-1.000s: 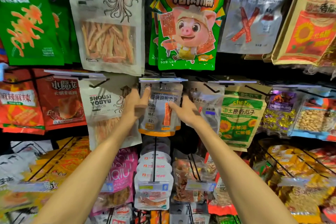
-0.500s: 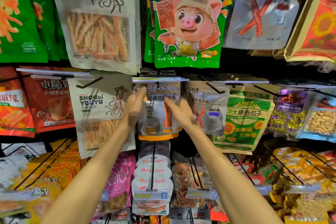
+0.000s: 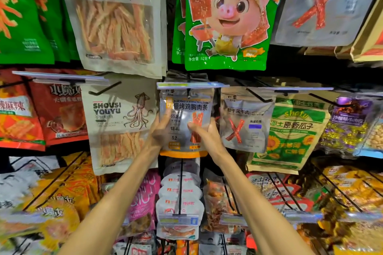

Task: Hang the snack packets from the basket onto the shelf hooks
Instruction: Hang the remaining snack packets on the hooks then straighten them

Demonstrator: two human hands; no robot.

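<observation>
Left hand and right hand grasp a silver, orange-edged foil packet. Packed black wire hooks surround it.

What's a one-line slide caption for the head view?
Left hand and right hand grip a silver chicken-strip packet at the shelf hook, between squid packet and jerky packet.

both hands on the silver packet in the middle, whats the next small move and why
Probably let go with both hands: the silver packet already seems to hang from the hook under the price strip, while the left hand and right hand grip its lower sides. Whether the hole is threaded is unclear.
</observation>
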